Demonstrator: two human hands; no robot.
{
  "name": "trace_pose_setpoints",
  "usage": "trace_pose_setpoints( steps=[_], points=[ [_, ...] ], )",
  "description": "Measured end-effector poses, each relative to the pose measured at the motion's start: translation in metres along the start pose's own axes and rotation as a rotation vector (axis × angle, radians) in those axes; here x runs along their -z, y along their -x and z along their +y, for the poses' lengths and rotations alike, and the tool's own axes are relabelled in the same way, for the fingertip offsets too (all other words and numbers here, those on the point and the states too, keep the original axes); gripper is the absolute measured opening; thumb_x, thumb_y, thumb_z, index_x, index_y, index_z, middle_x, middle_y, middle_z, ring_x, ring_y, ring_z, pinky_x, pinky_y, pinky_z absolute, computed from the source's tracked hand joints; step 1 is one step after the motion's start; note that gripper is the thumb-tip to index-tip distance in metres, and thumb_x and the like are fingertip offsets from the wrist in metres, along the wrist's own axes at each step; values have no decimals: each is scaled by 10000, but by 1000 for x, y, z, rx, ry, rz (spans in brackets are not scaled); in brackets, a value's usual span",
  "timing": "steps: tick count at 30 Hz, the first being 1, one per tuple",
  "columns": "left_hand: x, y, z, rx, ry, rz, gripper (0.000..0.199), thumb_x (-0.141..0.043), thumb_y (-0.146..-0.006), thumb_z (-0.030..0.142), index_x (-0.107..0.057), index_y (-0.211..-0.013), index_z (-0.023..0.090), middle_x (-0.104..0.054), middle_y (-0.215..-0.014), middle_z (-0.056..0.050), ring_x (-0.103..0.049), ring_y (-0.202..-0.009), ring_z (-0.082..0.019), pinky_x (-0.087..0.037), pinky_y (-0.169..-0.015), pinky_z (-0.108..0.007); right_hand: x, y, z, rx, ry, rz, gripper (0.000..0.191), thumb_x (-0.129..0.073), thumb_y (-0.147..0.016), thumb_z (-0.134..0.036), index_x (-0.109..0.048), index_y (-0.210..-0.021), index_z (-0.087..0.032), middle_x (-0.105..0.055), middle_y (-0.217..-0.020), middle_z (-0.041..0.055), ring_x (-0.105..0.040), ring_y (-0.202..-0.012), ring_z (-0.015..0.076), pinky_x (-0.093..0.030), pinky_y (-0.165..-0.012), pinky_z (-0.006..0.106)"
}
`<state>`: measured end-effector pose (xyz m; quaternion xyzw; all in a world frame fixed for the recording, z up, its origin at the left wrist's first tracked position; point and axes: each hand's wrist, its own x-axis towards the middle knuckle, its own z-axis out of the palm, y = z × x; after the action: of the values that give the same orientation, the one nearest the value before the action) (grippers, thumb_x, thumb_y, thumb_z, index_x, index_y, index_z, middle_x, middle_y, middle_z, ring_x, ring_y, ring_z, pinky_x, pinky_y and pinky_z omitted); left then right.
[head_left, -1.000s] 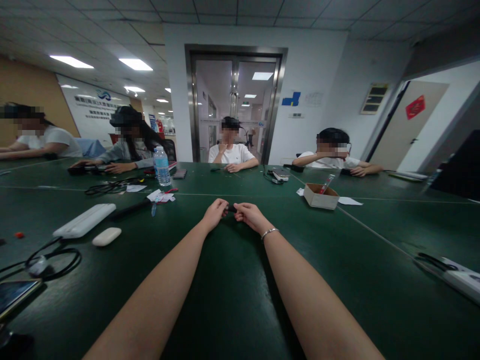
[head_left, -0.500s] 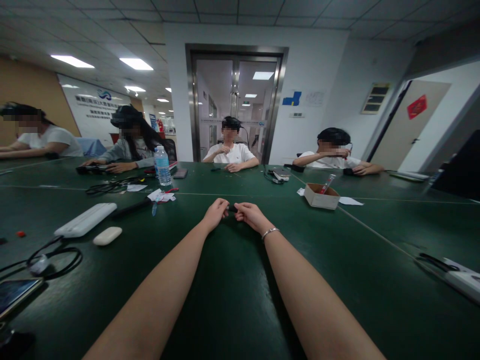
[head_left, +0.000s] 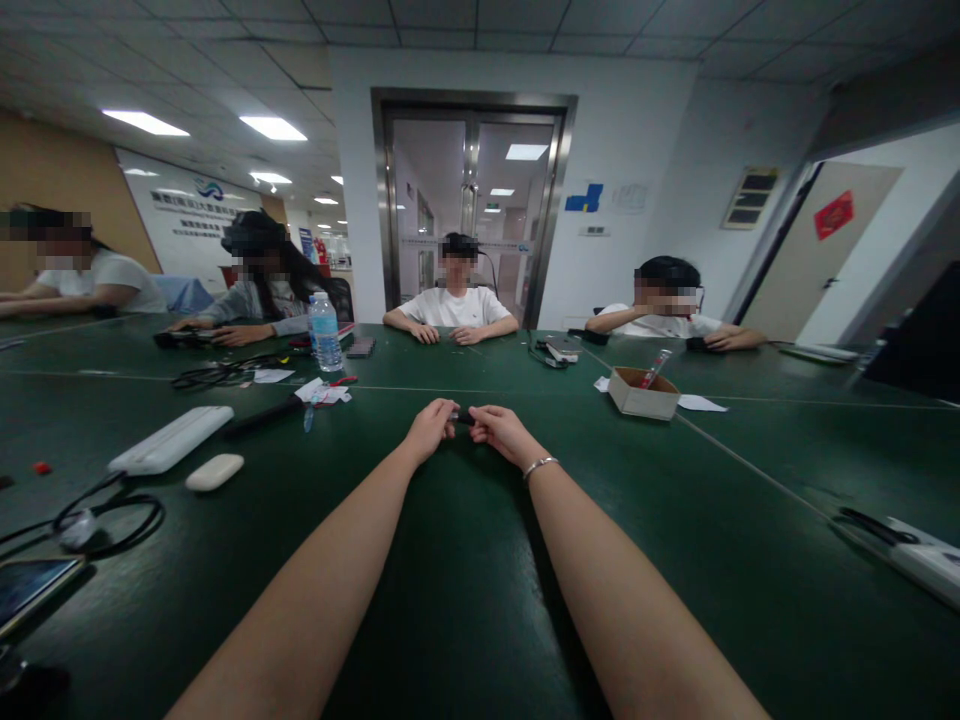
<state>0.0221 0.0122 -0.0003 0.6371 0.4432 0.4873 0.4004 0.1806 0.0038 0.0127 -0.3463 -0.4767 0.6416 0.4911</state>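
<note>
On the dark-green, flat-topped counter [head_left: 465, 570], bare left hand [head_left: 430, 432] and bare right hand [head_left: 500, 432] nearly meet, fingers [head_left: 481, 417] pinched around a small black, slim piece [head_left: 465, 418] between them; keep it level, pinch light.

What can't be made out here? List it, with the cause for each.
All in the head view:
The small black object: ends covered by the left hand and right hand; too small to identify.
The flat dark-screened device with a pale rim: cut off by the left edge.
The long white box-shaped device: cut off by the right edge.
The pale printed wall sheet: lettering too small and blurred to read.
</note>
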Motion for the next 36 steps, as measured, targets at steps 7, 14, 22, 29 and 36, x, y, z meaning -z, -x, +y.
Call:
trace_pose_setpoints(
  steps=[7, 14, 22, 29, 36],
  points=[
    [0, 2, 4, 5, 19, 3, 238, -414, -801, 321, -555, -901, 157, -492, -546, 25, -441, -476, -92, -332, -465, -200, 0, 0, -1, -1, 2, -1, 130, -676, -756, -156, -570, -739, -81, -548, -531, 25, -520, -440, 80, -441, -399, 147],
    [0, 2, 3, 4, 15, 8, 227, -440, -781, 317, -559, -897, 162, -502, -591, 18, -470, -527, -98, -343, -481, -199, 1, 1, -1, -1, -1, -10, 140, -699, -732, -152, -579, -754, -83, -558, -541, 24, -531, -446, 84, -455, -407, 152],
    [0, 2, 4, -19, -16, 5, 244, -433, -784, 313, -575, -903, 154, -507, -590, 13, -463, -517, -96, -343, -481, -201, 1, 1, -1, -4, -2, -13, 132, -698, -735, -157, -587, -746, -87, -558, -537, 26, -534, -443, 87, -460, -407, 157],
    [0, 2, 3, -48, -35, -5, 234, -449, -778, 315, -583, -898, 165, -513, -613, 17, -469, -546, -98, -350, -503, -203, -1, 2, -2, 3, 2, -5, 123, -690, -742, -148, -585, -744, -84, -554, -540, 22, -527, -437, 80, -455, -402, 150],
    [0, 2, 3, -35, -40, -6, 240, -453, -781, 330, -578, -906, 167, -503, -595, 21, -457, -528, -96, -341, -494, -204, -2, 3, -3, -1, 5, 1, 124, -689, -742, -140, -579, -737, -84, -550, -534, 18, -520, -435, 78, -445, -392, 146]
  ],
)
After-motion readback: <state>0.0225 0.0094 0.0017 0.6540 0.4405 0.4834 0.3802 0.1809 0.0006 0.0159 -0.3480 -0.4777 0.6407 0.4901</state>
